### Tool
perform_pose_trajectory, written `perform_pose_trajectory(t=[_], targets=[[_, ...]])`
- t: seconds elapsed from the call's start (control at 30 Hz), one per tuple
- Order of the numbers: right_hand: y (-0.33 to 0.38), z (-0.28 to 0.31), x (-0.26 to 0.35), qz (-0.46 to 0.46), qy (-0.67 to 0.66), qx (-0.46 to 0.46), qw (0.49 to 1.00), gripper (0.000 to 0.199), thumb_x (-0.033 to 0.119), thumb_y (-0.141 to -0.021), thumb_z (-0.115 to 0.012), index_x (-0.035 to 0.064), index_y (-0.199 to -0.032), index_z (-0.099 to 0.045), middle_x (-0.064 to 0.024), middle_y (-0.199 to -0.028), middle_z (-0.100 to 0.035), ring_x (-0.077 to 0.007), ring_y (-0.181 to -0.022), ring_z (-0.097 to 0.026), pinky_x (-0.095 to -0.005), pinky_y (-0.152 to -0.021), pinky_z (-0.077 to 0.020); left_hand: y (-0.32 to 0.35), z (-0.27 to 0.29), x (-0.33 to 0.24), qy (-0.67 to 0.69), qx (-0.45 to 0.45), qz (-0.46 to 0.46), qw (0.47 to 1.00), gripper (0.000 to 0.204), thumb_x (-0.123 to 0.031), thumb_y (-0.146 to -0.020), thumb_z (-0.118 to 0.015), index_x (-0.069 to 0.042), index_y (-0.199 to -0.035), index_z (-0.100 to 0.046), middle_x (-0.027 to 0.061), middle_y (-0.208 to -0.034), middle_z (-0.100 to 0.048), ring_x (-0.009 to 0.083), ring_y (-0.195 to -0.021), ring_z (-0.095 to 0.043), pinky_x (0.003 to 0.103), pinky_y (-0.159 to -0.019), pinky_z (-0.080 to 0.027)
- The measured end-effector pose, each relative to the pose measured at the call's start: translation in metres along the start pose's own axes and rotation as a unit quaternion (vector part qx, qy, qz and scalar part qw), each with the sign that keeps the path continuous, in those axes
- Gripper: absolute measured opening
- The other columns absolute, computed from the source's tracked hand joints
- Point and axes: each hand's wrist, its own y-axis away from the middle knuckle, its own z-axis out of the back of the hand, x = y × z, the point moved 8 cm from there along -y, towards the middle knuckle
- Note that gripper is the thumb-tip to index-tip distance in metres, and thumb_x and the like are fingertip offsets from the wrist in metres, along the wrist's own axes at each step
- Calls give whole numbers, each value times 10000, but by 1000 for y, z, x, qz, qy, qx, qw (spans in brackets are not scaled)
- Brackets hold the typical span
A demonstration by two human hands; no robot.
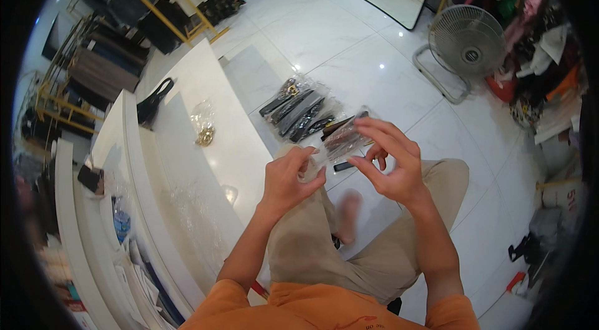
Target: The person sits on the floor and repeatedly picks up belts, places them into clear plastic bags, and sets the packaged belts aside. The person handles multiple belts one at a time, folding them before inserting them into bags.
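A clear plastic bag (343, 141) with a brown, strap-like thing inside is in front of me, between my hands. My left hand (288, 179) is closed at the bag's near left end, with translucent plastic showing between thumb and forefinger. On the bag's other side, my right hand (399, 164) has thumb and forefinger spread apart. Its forefinger tip overlaps the bag's far end, and the other fingers are curled. Beyond the bag, several black and grey strap-like things in clear wrappers (296, 110) lie on the floor. A small dark bar (343, 167) shows below the bag.
To my left stands a white counter (240, 136) carrying a small clear bag of gold-coloured pieces (204, 135) and a black strap (156, 100). A grey fan (468, 43) stands on the tiled floor ahead right, near piled clothes (549, 55). Clothes racks (146, 2) stand at far left.
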Motion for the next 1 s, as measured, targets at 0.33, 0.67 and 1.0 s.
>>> perform_pose_trajectory(t=[0.33,0.67,1.0], targets=[[25,34,-103,-253,18,106,962,117,96,-854,-771,42,-947,-725,-41,-863,-733,-89,-603,-628,-271,-567,-461,-38,-88,-1,94,137,13,986,656,-155,-704,-885,-62,-1284,-593,91,-1085,-615,204,-979,-627,340,-842,-511],[36,14,-114,-247,135,321,904,111,150,-793,-703,78,-877,-715,-65,-905,-738,-230,-784,-730,-418,-780,-504,-42,-179,27,309,371,103,870,877,-221,-659,-904,-29,-1423,-518,108,-1295,-642,208,-1226,-577,357,-1082,-420],[17,46,-140,-307,55,33,950,254,235,-912,-738,13,-1035,-753,-57,-969,-754,-111,-659,-555,-284,-637,-463,-4,-218,96,490,272,260,786,402,-77,-791,-845,-38,-1127,-629,-11,-882,-654,67,-839,-600,266,-766,-495]])
